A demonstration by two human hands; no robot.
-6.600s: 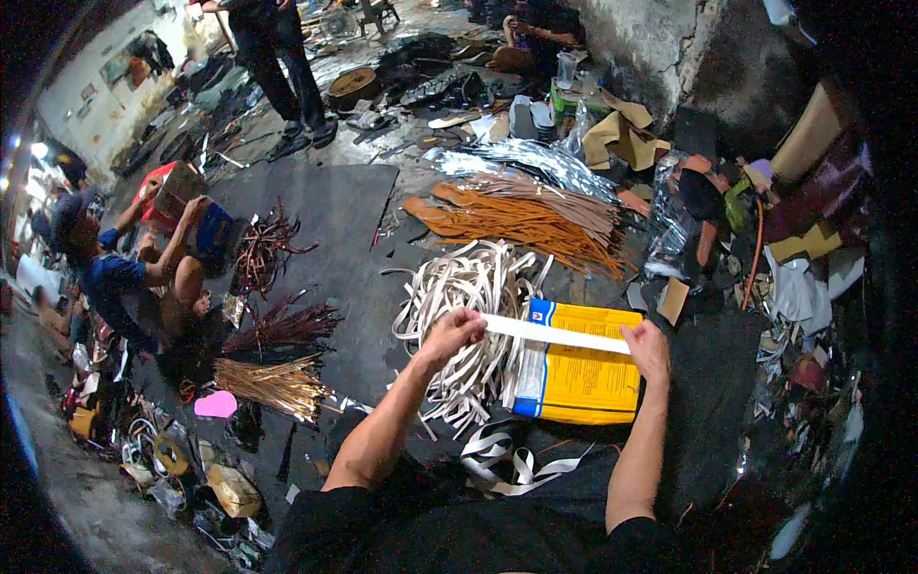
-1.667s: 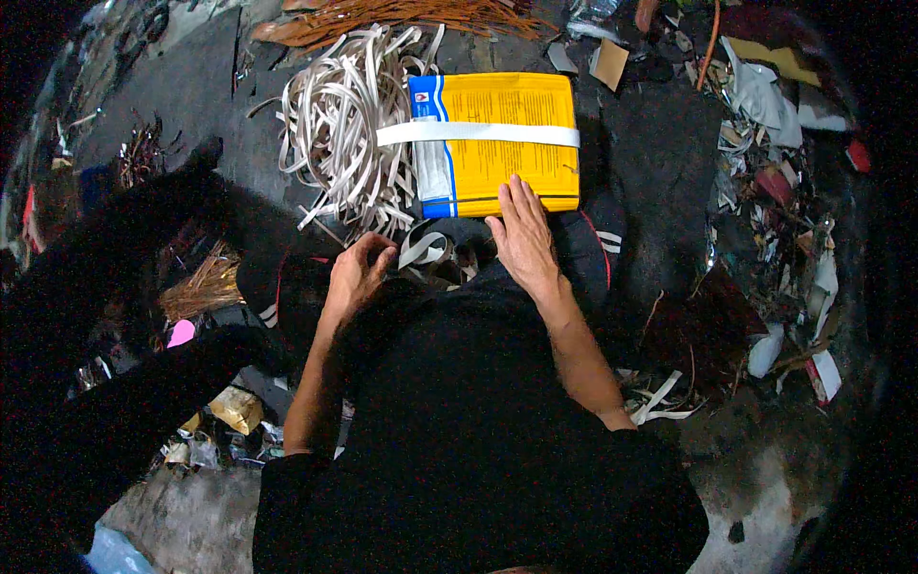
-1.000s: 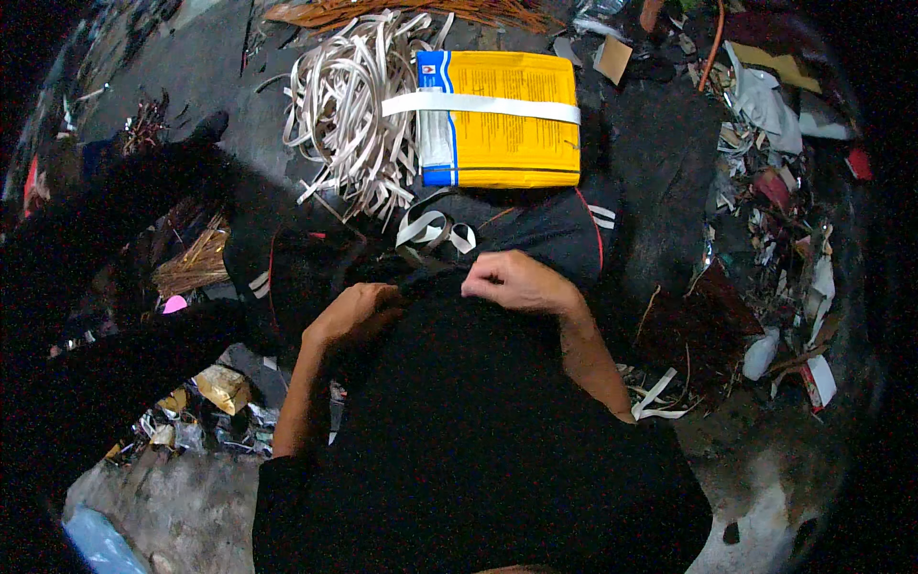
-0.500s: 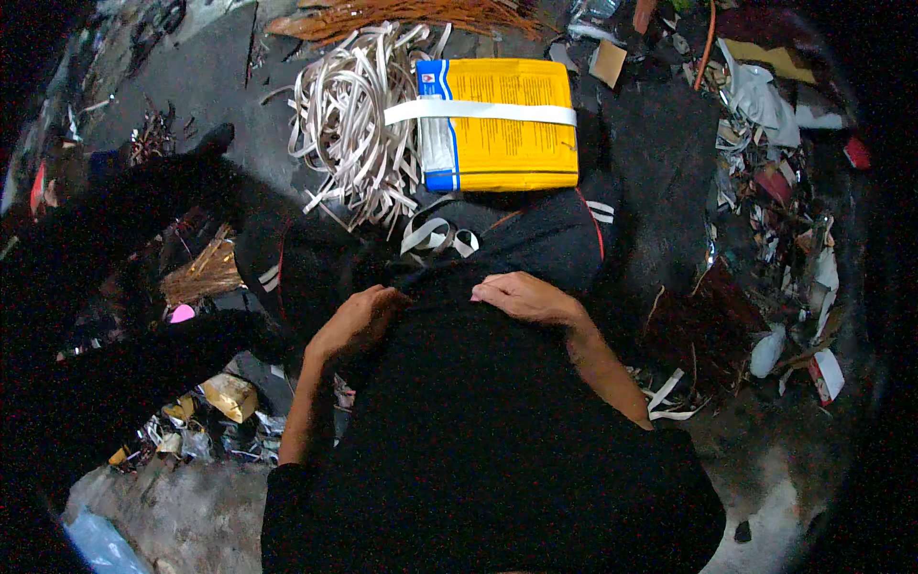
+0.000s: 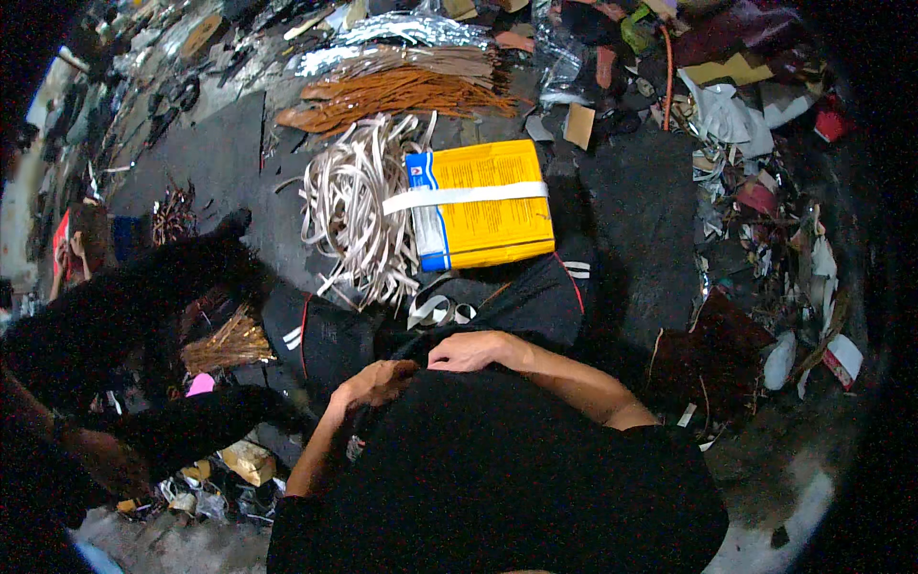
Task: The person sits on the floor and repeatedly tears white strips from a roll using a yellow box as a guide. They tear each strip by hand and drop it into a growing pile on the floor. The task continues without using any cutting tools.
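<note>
Both my hands are at my waist, against my black shirt [image 5: 535, 459]. My right hand [image 5: 470, 350] bends inward with its fingers curled down at the front of the shirt; what they grip is hidden. Close beside it, my left hand [image 5: 382, 381] is also curled in at the cloth, dim and slightly blurred. Beyond my knees lies a yellow and blue package [image 5: 488, 225] with a white strap [image 5: 478, 195] across it. Touching its left side is a tangled bundle of whitish strips [image 5: 359, 210]. Loose white strip loops [image 5: 440, 311] lie between my legs.
Orange-brown strips [image 5: 402, 100] lie in a bundle at the far side, silvery strips [image 5: 411, 33] behind them. Scraps [image 5: 755, 191] are heaped on the right. Another person's dark-clothed legs [image 5: 143, 287] reach in from the left, beside a tan bundle [image 5: 229, 344].
My view has tilted up, so the package and strips sit lower in the picture. My right hand has moved left, close to my left hand.
</note>
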